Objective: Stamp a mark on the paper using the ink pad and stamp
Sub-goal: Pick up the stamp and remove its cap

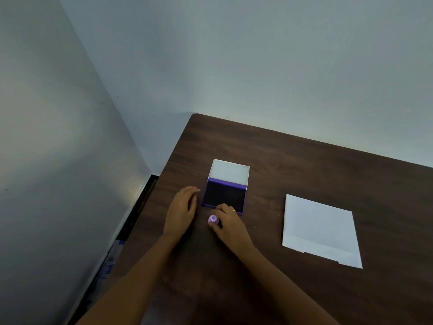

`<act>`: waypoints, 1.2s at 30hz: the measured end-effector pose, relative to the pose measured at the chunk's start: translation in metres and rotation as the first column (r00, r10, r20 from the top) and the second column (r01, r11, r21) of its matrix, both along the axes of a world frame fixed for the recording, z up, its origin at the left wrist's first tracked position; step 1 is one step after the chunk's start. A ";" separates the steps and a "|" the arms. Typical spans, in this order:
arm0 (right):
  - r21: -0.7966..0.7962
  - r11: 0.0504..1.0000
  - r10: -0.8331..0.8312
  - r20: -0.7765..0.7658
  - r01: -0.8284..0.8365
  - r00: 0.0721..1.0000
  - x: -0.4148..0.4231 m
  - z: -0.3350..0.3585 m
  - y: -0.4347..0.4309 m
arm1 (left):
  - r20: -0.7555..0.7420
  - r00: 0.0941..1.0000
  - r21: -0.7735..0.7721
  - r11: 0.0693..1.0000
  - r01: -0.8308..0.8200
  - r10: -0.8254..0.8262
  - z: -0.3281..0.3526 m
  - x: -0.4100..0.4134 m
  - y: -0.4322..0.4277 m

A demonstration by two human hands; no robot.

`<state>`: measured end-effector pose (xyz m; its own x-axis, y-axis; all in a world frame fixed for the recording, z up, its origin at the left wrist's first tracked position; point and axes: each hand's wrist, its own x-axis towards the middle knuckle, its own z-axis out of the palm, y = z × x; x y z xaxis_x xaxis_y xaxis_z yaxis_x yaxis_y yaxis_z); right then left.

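One open ink pad (pixel 223 195), one small purple stamp (pixel 213 218) and one white sheet of paper (pixel 319 229) are being counted on one dark table (pixel 304 165); two hands are being seen: left hand (pixel 181 208), right hand (pixel 228 222).

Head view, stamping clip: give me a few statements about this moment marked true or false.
1. The ink pad has its lid open. True.
2. The right hand is shut on the stamp. True.
3. The stamp is pressed on the paper. False: it is beside the near edge of the ink pad, apart from the paper.
4. The paper lies left of the ink pad. False: it lies to the right.
5. The left hand rests beside the ink pad, holding nothing. True.
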<state>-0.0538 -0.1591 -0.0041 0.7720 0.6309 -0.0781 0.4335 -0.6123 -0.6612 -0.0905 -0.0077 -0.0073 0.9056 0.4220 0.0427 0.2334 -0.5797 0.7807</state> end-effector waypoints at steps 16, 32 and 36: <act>0.052 0.305 0.362 -0.930 0.951 -0.065 -0.014 0.050 -0.038 | 0.177 0.983 -0.327 0.939 0.110 -0.053 0.069 -0.028 -0.074; 0.296 0.361 0.188 -0.952 0.884 0.243 -0.012 0.045 -0.055 | -0.011 0.986 -0.478 0.865 -0.151 0.166 0.065 -0.024 -0.088; 0.242 0.211 0.320 -0.933 0.947 0.167 -0.005 0.048 -0.064 | -0.112 0.970 -0.566 0.789 -0.241 0.216 0.058 -0.024 -0.074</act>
